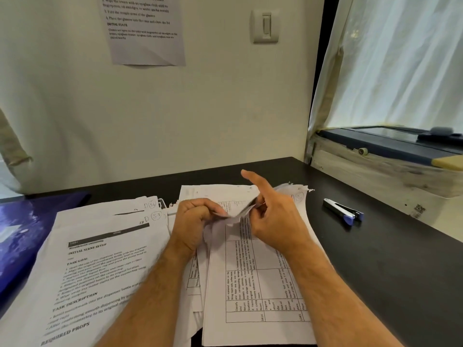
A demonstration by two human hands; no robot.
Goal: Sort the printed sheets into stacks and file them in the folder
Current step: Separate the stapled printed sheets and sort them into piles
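Two piles of printed sheets lie on the dark table. The left stack (pixel 100 259) shows text pages marked S4 and S8. The right stack (pixel 253 284) shows pages with tables. Over the right stack, my left hand (pixel 195 221) is closed on the curled top corner of a table sheet (pixel 235 211). My right hand (pixel 273 216) pinches the same lifted corner from the other side, with its index finger stretched upward. A blue folder (pixel 22 234) lies at the table's left edge, partly under the left stack.
A blue and white stapler (pixel 343 211) lies on the table right of the sheets. A wall with a taped notice (pixel 145 31) and a switch (pixel 265 26) rises behind. A curtained window ledge (pixel 388 156) borders the right.
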